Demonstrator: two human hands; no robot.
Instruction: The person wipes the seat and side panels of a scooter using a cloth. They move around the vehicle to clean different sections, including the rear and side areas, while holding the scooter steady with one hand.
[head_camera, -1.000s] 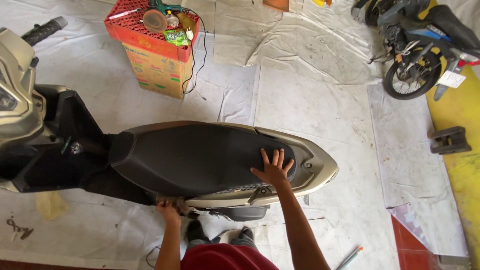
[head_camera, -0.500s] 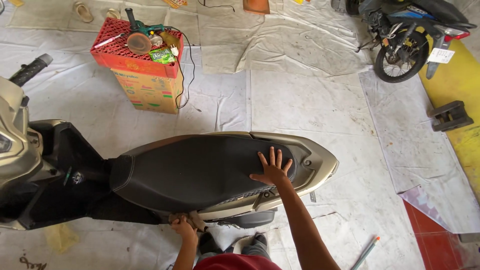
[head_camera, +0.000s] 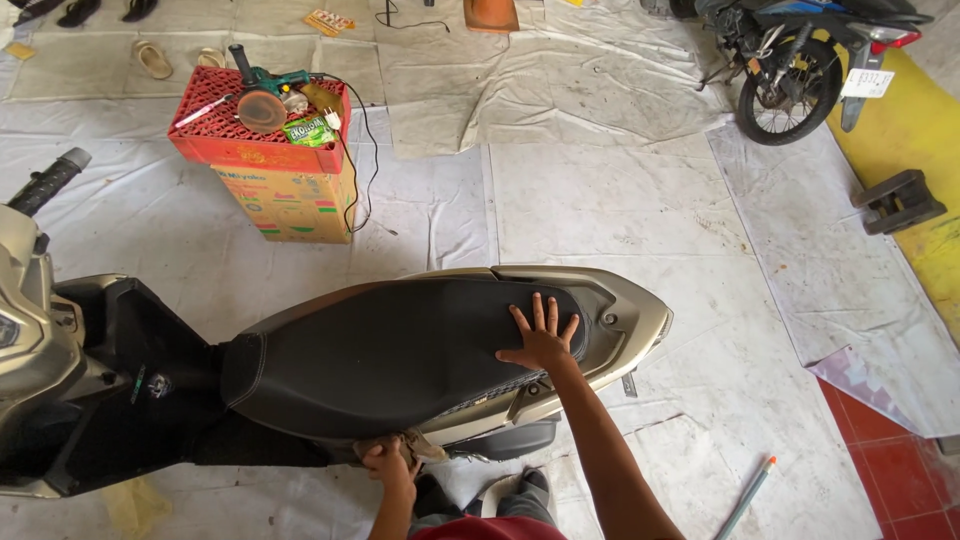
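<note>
The scooter seat (head_camera: 400, 355) runs left to right before the person. The right hand (head_camera: 540, 340) lies flat, fingers spread, near its rear; the left hand (head_camera: 390, 462) curls under its near edge.

Right hand (head_camera: 541, 340) flat on the black scooter seat (head_camera: 390, 350), fingers spread, palm on the rear part of the seat. Just beyond the fingertips: tan rear body panel (head_camera: 630, 310). Left hand (head_camera: 388, 463) is under the near edge of the seat, closed on a light-coloured edge there; can't tell exactly what it pinches. Scooter front and handlebar grip (head_camera: 48, 180) well off to the left of both hands. Far beyond the left hand: red crate (head_camera: 255, 140) on a cardboard box (head_camera: 290, 205), angle grinder (head_camera: 262, 95) lying on top. Parked motorcycle (head_camera: 800, 60) far beyond the right hand. Thin rod (head_camera: 745, 497) on the floor sheet, right of the right forearm.
</note>
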